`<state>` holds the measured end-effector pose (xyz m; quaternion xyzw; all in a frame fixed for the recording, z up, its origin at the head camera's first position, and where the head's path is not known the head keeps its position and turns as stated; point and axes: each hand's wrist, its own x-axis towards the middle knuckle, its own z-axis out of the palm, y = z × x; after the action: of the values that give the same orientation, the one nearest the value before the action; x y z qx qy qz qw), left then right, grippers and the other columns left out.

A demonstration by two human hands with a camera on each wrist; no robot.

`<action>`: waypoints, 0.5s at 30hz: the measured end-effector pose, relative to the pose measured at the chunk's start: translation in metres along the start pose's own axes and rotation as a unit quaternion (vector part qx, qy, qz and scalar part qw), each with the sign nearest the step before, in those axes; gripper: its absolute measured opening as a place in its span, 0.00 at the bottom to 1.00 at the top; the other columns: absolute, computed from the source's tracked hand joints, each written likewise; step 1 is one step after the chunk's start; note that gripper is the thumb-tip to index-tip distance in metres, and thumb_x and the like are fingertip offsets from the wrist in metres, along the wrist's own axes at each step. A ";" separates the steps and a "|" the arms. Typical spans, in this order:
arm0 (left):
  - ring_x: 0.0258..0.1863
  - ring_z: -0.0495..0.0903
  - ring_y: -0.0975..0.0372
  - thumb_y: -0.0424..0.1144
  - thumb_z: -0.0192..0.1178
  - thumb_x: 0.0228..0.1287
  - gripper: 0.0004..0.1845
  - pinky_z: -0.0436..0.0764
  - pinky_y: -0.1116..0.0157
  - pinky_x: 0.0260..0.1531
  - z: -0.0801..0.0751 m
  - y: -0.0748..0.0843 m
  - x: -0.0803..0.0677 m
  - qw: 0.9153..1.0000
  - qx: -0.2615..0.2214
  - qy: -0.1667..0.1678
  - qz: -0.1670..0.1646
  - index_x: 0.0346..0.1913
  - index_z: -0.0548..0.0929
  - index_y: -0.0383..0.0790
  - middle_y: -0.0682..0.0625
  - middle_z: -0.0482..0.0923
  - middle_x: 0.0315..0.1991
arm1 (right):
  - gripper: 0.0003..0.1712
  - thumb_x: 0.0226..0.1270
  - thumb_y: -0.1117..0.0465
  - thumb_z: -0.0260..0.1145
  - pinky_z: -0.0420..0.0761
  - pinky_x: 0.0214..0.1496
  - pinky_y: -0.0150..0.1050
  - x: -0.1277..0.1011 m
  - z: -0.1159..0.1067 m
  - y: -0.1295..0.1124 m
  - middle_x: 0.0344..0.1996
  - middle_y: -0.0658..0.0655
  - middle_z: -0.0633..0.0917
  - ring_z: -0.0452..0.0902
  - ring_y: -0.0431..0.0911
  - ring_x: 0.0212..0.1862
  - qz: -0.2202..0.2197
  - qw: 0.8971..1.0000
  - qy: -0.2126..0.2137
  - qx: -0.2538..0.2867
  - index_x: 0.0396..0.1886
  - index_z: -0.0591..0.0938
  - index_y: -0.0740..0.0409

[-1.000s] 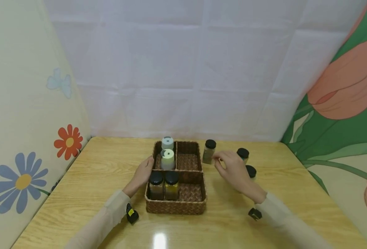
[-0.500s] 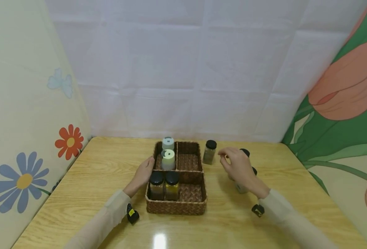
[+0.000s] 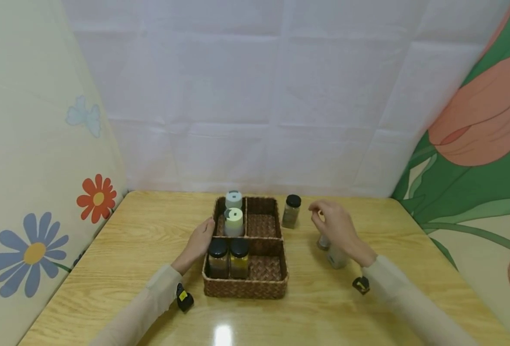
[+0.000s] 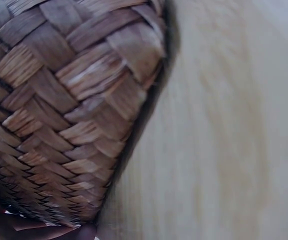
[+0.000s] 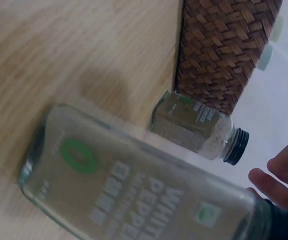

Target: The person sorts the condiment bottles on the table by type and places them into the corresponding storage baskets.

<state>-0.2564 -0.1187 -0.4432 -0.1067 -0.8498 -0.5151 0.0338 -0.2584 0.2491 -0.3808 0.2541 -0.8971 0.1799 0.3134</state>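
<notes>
Where wicker weaves: square glass jars

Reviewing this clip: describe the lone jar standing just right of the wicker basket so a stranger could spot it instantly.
On the wooden table, find the brown woven basket with four compartments. Just outside its far right corner stands a clear spice jar with a black lid and pale greyish contents. Unlike the two jars under the right hand, it stands alone and uncovered, and unlike the four jars in the basket, it sits directly on the table.
</notes>
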 end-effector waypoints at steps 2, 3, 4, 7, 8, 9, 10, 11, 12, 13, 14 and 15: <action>0.71 0.57 0.40 0.42 0.35 0.83 0.28 0.58 0.46 0.70 0.000 -0.001 0.000 1.000 0.000 0.002 0.001 0.72 0.60 0.21 0.29 0.59 0.71 | 0.06 0.62 0.73 0.64 0.82 0.30 0.46 0.002 -0.003 0.002 0.33 0.60 0.86 0.82 0.52 0.34 0.008 1.000 -0.007 0.001 0.37 0.86 0.64; 0.71 0.57 0.39 0.42 0.35 0.83 0.28 0.58 0.45 0.70 0.000 -0.001 0.000 1.000 0.001 0.002 0.004 0.71 0.60 0.21 0.28 0.59 0.71 | 0.06 0.63 0.73 0.64 0.81 0.29 0.46 0.003 -0.005 0.003 0.34 0.60 0.86 0.82 0.52 0.33 0.012 1.000 -0.011 -0.001 0.37 0.85 0.64; 0.71 0.58 0.39 0.42 0.35 0.83 0.28 0.58 0.45 0.70 0.000 -0.001 0.000 1.000 0.003 0.004 0.007 0.71 0.60 0.21 0.28 0.59 0.70 | 0.06 0.64 0.72 0.64 0.81 0.28 0.45 0.003 -0.007 0.004 0.35 0.61 0.86 0.82 0.52 0.33 0.017 1.000 -0.016 -0.001 0.38 0.85 0.64; 0.71 0.58 0.39 0.42 0.35 0.83 0.28 0.58 0.45 0.70 0.000 -0.001 0.001 1.000 0.006 0.005 0.012 0.71 0.61 0.21 0.28 0.60 0.70 | 0.07 0.66 0.72 0.63 0.80 0.26 0.45 0.005 -0.016 0.010 0.36 0.62 0.85 0.81 0.52 0.32 0.035 0.999 -0.039 -0.007 0.40 0.85 0.65; 0.71 0.58 0.39 0.42 0.35 0.83 0.28 0.58 0.45 0.69 0.000 -0.001 0.001 1.000 0.007 0.005 0.014 0.71 0.61 0.21 0.28 0.60 0.70 | 0.07 0.66 0.72 0.63 0.80 0.27 0.45 0.006 -0.019 0.012 0.37 0.62 0.85 0.81 0.52 0.33 0.041 0.998 -0.049 -0.008 0.41 0.85 0.65; 0.71 0.58 0.38 0.42 0.35 0.83 0.28 0.58 0.45 0.69 0.001 -0.001 0.001 1.000 0.008 0.005 0.016 0.71 0.61 0.20 0.28 0.60 0.70 | 0.08 0.67 0.72 0.63 0.81 0.28 0.46 0.006 -0.023 0.014 0.38 0.63 0.84 0.81 0.53 0.34 0.049 0.997 -0.060 -0.008 0.42 0.85 0.66; 0.71 0.58 0.38 0.42 0.35 0.83 0.28 0.58 0.45 0.70 0.001 -0.001 0.001 1.000 0.007 0.005 0.016 0.71 0.61 0.20 0.28 0.60 0.70 | 0.08 0.67 0.73 0.62 0.82 0.30 0.48 0.007 -0.026 0.017 0.39 0.64 0.84 0.81 0.54 0.35 0.055 0.996 -0.072 -0.006 0.43 0.84 0.66; 0.71 0.58 0.39 0.42 0.35 0.83 0.28 0.58 0.45 0.70 0.001 -0.001 0.001 1.000 0.007 0.004 0.016 0.71 0.61 0.20 0.28 0.59 0.70 | 0.08 0.67 0.73 0.62 0.82 0.32 0.49 0.008 -0.030 0.019 0.41 0.65 0.83 0.81 0.55 0.36 0.061 0.994 -0.085 -0.004 0.44 0.84 0.67; 0.71 0.58 0.38 0.42 0.35 0.83 0.28 0.58 0.45 0.70 0.001 -0.001 0.001 1.000 0.006 0.004 0.014 0.71 0.61 0.20 0.28 0.59 0.70 | 0.08 0.67 0.73 0.62 0.82 0.34 0.51 0.009 -0.033 0.022 0.42 0.66 0.83 0.81 0.57 0.38 0.064 0.993 -0.097 -0.003 0.44 0.84 0.67; 0.71 0.58 0.38 0.42 0.35 0.83 0.28 0.58 0.45 0.69 0.001 -0.001 0.001 1.000 0.006 0.004 0.015 0.71 0.61 0.20 0.28 0.60 0.70 | 0.08 0.67 0.73 0.62 0.82 0.36 0.52 0.009 -0.036 0.024 0.43 0.67 0.82 0.80 0.58 0.40 0.066 0.992 -0.109 -0.002 0.44 0.84 0.68; 0.71 0.58 0.38 0.42 0.35 0.83 0.28 0.58 0.45 0.70 0.001 -0.001 0.001 1.000 0.005 0.004 0.013 0.71 0.61 0.20 0.28 0.60 0.70 | 0.08 0.67 0.73 0.62 0.82 0.37 0.53 0.009 -0.038 0.026 0.44 0.68 0.82 0.80 0.59 0.41 0.068 0.991 -0.118 -0.001 0.44 0.84 0.68; 0.70 0.58 0.38 0.42 0.35 0.83 0.28 0.59 0.45 0.69 0.001 -0.001 0.001 1.000 0.006 0.004 0.014 0.71 0.61 0.20 0.28 0.60 0.70 | 0.08 0.67 0.74 0.63 0.82 0.37 0.54 0.008 -0.040 0.029 0.44 0.68 0.81 0.80 0.60 0.42 0.068 0.990 -0.125 -0.002 0.44 0.84 0.68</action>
<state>-0.2571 -0.1184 -0.4443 -0.1167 -0.8509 -0.5102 0.0452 -0.2619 0.2893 -0.3507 0.2127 -0.9447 0.1660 0.1862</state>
